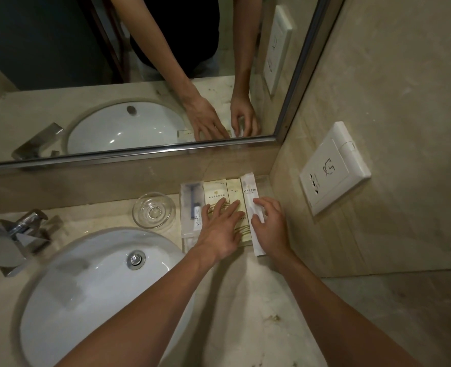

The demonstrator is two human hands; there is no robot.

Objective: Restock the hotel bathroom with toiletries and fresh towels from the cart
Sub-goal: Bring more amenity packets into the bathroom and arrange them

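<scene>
Tidying the counter's (245, 287) back-right corner tray (266, 181).
Left hand (220, 229) flat on cream packets (215, 193); right hand (270, 223) on white packet (249, 190), grip unclear. A nudge could slide the overhanging packet off.

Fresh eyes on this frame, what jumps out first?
Both hands work at the counter's back right corner. The left hand lies flat on the cream packets, and the right hand curls its fingers on the white sachet beside them, all in a clear tray. Next come the white sink at lower left and the mirror above, which repeats the hands.
</scene>
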